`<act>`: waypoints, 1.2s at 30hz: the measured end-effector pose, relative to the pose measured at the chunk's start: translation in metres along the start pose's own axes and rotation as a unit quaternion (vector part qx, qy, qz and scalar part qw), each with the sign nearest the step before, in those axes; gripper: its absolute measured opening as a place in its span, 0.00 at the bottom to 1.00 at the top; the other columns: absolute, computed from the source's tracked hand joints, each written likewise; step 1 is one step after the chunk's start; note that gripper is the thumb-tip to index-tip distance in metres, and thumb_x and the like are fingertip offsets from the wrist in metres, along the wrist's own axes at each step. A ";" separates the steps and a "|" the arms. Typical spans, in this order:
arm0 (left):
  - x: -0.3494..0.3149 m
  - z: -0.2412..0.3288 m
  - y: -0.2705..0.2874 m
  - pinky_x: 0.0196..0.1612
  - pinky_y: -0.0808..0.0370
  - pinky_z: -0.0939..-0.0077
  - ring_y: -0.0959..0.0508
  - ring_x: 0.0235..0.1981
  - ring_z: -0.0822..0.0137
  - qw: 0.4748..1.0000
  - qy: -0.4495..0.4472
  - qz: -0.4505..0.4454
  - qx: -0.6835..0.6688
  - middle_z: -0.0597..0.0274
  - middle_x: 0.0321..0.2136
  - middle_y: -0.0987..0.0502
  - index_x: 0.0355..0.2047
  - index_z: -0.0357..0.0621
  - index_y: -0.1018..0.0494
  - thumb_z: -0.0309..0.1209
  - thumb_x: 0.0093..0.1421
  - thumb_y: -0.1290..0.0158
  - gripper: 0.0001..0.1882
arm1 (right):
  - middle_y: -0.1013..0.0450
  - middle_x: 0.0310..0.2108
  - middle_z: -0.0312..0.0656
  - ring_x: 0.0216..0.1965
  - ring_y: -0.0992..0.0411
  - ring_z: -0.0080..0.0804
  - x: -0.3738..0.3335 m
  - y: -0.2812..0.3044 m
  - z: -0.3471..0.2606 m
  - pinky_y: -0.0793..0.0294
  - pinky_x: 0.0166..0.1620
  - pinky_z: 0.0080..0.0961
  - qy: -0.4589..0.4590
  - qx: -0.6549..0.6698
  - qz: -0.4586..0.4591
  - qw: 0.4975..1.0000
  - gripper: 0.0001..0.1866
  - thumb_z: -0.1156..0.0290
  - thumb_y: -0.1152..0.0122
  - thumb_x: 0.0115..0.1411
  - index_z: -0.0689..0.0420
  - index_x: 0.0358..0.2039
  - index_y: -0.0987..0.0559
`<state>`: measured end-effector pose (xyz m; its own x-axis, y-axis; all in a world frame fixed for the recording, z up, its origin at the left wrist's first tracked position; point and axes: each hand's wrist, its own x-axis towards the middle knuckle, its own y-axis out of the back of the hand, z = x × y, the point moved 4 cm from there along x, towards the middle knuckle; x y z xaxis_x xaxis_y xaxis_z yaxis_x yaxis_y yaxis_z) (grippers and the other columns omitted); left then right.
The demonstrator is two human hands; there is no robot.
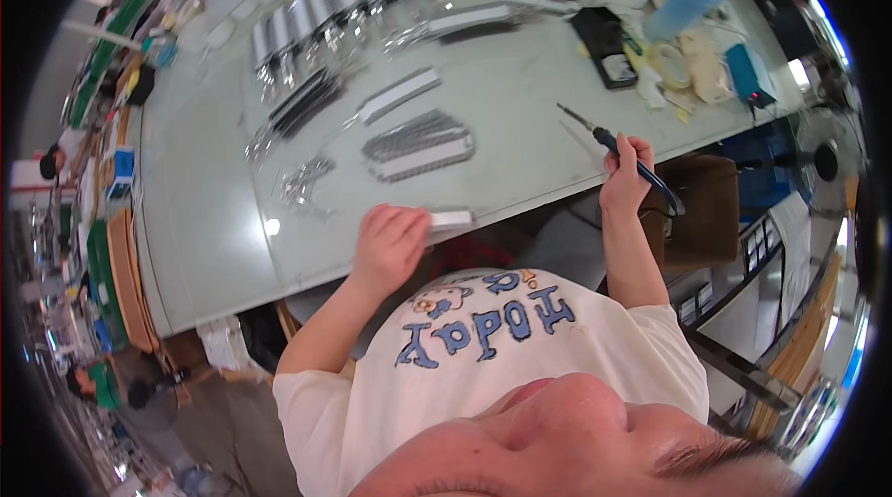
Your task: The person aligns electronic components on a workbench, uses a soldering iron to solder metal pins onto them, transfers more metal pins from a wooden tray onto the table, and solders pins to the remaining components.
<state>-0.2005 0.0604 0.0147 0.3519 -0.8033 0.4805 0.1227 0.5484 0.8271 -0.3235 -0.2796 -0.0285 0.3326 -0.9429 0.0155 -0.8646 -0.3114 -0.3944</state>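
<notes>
Holding, right hand: the right hand (628,174) is wrapped round a dark blue soldering iron (603,137), its metal tip pointing up and left over the worktop (520,130).
Left hand: the left hand (394,239) has its fingers bent over one end of a white bar (452,218), grasping it; the thumb is hidden.
White bar: at the near edge of the worktop, to the right of those fingers.
Stacked bars: a silver-and-white stack (420,151) lies beyond the left hand, a single bar (400,95) just behind it.
Back row: more silver-and-white bars (339,0) stand side by side, clear wrapping or leads in front.
Right side: a black case (606,46), a tape roll (671,67) and a teal box (751,75) showing a red light.
Lettering: blue, dark-outlined letters cross the cream shirt (502,362), near a cartoon figure (442,300); print elsewhere is too small or blurred to read.
</notes>
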 end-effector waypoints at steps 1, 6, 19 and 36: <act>0.017 -0.005 0.007 0.45 0.31 0.62 0.26 0.39 0.60 0.999 -0.008 0.027 0.017 0.61 0.38 0.24 0.37 0.40 0.24 0.23 0.46 0.43 0.14 | 0.37 0.18 0.31 0.17 0.40 0.15 0.017 0.002 -0.002 0.45 0.20 0.13 0.034 -0.012 0.012 0.999 0.08 0.75 0.40 0.57 0.57 0.28 0.32; 0.099 -0.069 0.009 0.44 0.31 0.63 0.27 0.41 0.59 0.987 -0.030 0.076 0.135 0.62 0.39 0.24 0.36 0.44 0.23 0.26 0.52 0.44 0.09 | 0.34 0.22 0.29 0.25 0.39 0.13 0.105 0.008 -0.021 0.40 0.28 0.13 0.184 -0.121 0.080 0.972 0.10 0.69 0.36 0.56 0.58 0.27 0.29; 0.107 -0.122 -0.031 0.53 0.35 0.52 0.29 0.46 0.45 0.995 -0.037 -0.064 0.067 0.46 0.46 0.27 0.44 0.34 0.27 0.33 0.55 0.47 0.18 | 0.30 0.22 0.46 0.25 0.30 0.40 0.149 -0.046 -0.051 0.32 0.29 0.34 0.298 -0.325 0.128 0.888 0.07 0.68 0.41 0.53 0.56 0.26 0.28; 0.028 0.028 -0.065 0.47 0.31 0.60 0.29 0.43 0.52 0.982 -0.147 -0.062 -0.098 0.57 0.41 0.26 0.42 0.41 0.26 0.26 0.46 0.40 0.19 | 0.24 0.35 0.51 0.39 0.25 0.42 0.194 -0.068 0.006 0.26 0.43 0.33 -0.027 -0.282 0.022 0.959 0.26 0.65 0.33 0.38 0.66 0.39 0.23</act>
<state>-0.2244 -0.0043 -0.0181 0.0432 -0.8828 0.4678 0.3347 0.4540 0.8258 -0.1976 -0.4409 -0.0041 0.2964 -0.9541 -0.0431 -0.9394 -0.2994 0.1672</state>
